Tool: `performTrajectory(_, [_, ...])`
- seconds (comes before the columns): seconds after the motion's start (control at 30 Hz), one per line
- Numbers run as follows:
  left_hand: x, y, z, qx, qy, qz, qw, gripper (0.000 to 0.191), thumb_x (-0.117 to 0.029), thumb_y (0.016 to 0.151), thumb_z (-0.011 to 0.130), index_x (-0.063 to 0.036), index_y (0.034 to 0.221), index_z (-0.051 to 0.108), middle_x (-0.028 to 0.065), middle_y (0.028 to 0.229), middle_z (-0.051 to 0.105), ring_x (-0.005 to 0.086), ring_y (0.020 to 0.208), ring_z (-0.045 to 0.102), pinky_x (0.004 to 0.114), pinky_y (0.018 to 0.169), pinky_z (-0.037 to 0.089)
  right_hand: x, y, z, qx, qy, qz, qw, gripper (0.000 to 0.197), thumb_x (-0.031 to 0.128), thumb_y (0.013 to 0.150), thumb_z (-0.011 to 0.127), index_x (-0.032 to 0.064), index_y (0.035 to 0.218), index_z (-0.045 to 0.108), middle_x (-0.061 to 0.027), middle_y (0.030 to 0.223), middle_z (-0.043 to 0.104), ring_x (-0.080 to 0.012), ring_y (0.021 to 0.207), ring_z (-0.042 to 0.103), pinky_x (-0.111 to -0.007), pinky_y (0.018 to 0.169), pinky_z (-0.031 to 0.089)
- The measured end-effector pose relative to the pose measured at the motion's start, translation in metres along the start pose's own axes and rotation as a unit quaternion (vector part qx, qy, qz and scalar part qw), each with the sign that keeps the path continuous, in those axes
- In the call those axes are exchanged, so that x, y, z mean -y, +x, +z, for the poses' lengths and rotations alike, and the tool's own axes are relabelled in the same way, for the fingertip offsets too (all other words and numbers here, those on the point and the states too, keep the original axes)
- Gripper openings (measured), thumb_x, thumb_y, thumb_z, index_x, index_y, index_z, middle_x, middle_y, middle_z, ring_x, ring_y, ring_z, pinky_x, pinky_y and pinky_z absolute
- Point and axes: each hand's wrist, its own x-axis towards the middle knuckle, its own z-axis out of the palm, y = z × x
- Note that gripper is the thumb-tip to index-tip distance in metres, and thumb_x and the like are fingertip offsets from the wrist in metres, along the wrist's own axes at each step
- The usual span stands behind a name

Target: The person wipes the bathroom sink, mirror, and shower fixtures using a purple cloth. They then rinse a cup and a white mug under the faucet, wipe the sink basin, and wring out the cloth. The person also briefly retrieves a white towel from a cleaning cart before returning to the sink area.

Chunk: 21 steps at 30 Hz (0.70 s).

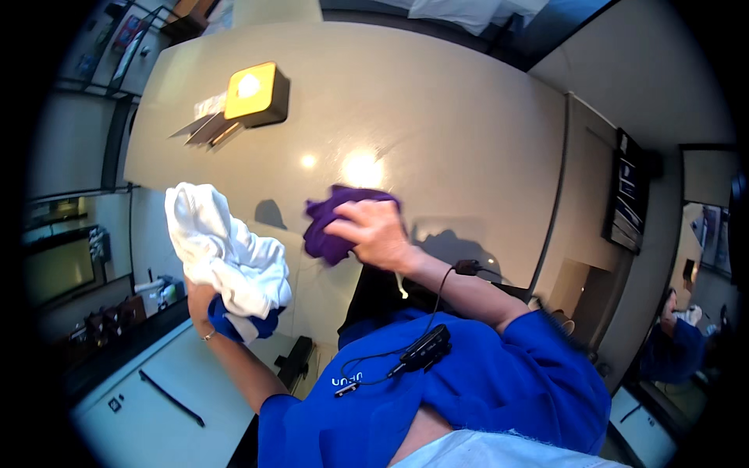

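Observation:
A bunched white cloth point(225, 251) is held up by my left hand point(199, 295), which is mostly hidden behind it. Below the white fabric, a blue cloth part point(243, 322) shows near my wrist; whether it is a separate piece I cannot tell. My right hand point(374, 231) grips a crumpled purple cloth point(330, 237) by the near edge of the large beige table point(456, 134), with its fingers curled over the fabric. The two cloths are apart. A pale cord end point(402, 286) hangs below my right wrist.
A box with a lit yellow top point(251, 93) stands on the table's far left, beside upright card-like pieces point(210, 126). A white cabinet with a black handle point(172, 398) is at lower left. White fabric point(477, 14) lies beyond the table. A mirror at right reflects a person point(673, 345).

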Motion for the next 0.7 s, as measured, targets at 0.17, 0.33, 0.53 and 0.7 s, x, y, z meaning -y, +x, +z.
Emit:
performTrajectory(0.17, [-0.016, 0.156, 0.112, 0.093, 0.153, 0.069, 0.982, 0.053, -0.018, 0.072, 0.072, 0.0045, 0.115, 0.051, 0.0102, 0.105, 0.061, 0.0175, 0.094, 0.057, 0.03, 0.083, 0.045, -0.124, -0.04, -0.157, -0.147, -0.355, 0.369, 0.846, 0.047, 0.014, 0.066, 0.067, 0.0185, 0.111, 0.057, -0.0067, 0.108, 0.056, -0.0284, 0.097, 0.054, -0.044, 0.077, 0.041])
performTrajectory(0.33, [-0.019, 0.209, 0.236, 0.128, 0.563, 0.153, 0.802, 0.076, -0.04, 0.069, 0.069, 0.0022, 0.127, 0.042, 0.0231, 0.094, 0.063, 0.0352, 0.089, 0.061, 0.04, 0.077, 0.047, -0.121, -0.174, -0.22, -0.271, -0.183, 0.536, 0.778, 0.055, 0.02, 0.07, 0.071, 0.0117, 0.122, 0.052, -0.0155, 0.121, 0.053, -0.0325, 0.111, 0.05, -0.037, 0.093, 0.041])
performTrajectory(0.53, [0.008, 0.1, 0.428, 0.452, 0.582, 0.343, 0.582, 0.075, -0.038, 0.074, 0.065, -0.0023, 0.132, 0.034, 0.0214, 0.094, 0.061, 0.0369, 0.08, 0.06, 0.044, 0.067, 0.049, 0.019, -0.248, -0.218, -0.552, 0.312, 0.554, 0.539, 0.047, 0.006, 0.078, 0.065, -0.0012, 0.122, 0.049, -0.0093, 0.107, 0.06, -0.0176, 0.093, 0.058, -0.03, 0.084, 0.047])
performTrajectory(0.7, [0.03, 0.027, 0.467, 0.664, 0.499, 0.43, 0.355, 0.055, -0.035, 0.072, 0.066, -0.0151, 0.12, 0.049, 0.0183, 0.091, 0.06, 0.0354, 0.081, 0.06, 0.042, 0.074, 0.048, 0.099, -0.33, -0.22, -0.712, 0.363, 0.435, 0.415, 0.037, 0.015, 0.085, 0.059, 0.0009, 0.118, 0.051, -0.0097, 0.108, 0.06, -0.0212, 0.094, 0.06, -0.035, 0.085, 0.049])
